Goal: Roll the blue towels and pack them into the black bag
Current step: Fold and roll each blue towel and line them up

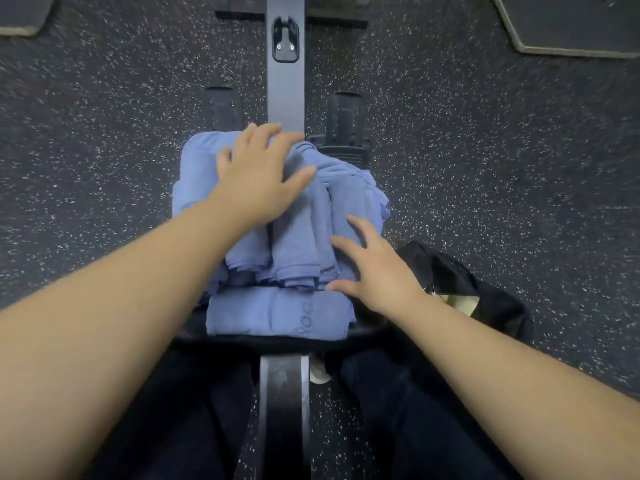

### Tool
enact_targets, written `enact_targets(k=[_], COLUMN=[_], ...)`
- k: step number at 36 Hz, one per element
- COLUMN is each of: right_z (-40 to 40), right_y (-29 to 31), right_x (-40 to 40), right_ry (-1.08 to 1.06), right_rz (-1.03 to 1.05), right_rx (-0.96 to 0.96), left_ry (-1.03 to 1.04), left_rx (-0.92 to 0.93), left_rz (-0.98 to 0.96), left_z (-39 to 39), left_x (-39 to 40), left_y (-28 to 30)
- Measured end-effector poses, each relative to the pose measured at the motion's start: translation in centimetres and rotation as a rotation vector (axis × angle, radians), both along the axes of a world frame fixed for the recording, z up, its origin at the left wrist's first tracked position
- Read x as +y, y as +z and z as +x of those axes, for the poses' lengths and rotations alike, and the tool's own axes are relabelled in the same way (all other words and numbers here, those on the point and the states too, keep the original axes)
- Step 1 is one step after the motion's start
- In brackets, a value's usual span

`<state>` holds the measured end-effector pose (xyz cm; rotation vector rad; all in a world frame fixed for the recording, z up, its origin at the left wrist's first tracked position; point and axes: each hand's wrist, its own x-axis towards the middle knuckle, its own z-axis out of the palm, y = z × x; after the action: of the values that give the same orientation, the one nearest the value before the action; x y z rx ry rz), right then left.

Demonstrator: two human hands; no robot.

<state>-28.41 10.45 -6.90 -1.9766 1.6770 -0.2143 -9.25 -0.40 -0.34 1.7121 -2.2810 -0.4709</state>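
My left hand and forearm cover part of the heap of soft blue cloth towels. My right wrist hides one edge of the crumpled black fabric bag.

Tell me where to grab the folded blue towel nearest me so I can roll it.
Grip the folded towel by its short right end, coming from the right hand's side. It lies flat and crosswise, with that end uncovered.

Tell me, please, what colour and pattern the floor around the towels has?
The floor is dark grey, flecked with small white speckles, shown in the head view.
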Motion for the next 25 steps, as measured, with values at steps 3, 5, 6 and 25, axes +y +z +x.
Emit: enact_targets(k=[3, 5, 6, 25], right_z=[0.0, 0.0, 0.1, 1.0], right_y=[0.0, 0.1, 0.1, 0.5], right_x=[0.0, 0.0, 0.0, 0.1], right_ry=[-0.005, -0.012, -0.015, -0.068], right_rz=[0.008, 0.009, 0.006, 0.007], right_rx=[0.009, 0.006, 0.0, 0.049], left_ry=[0.003, 0.012, 0.007, -0.146], left_rx=[-0.135, -0.222, -0.268, -0.212], left_rz=[0.137, 0.227, 0.263, 0.169], left_z=[-0.8, -0.9, -0.8, 0.3], left_x=[-2.6, -3.8, -4.2, -4.2], left_y=[0.4, 0.3, 0.1, -0.9])
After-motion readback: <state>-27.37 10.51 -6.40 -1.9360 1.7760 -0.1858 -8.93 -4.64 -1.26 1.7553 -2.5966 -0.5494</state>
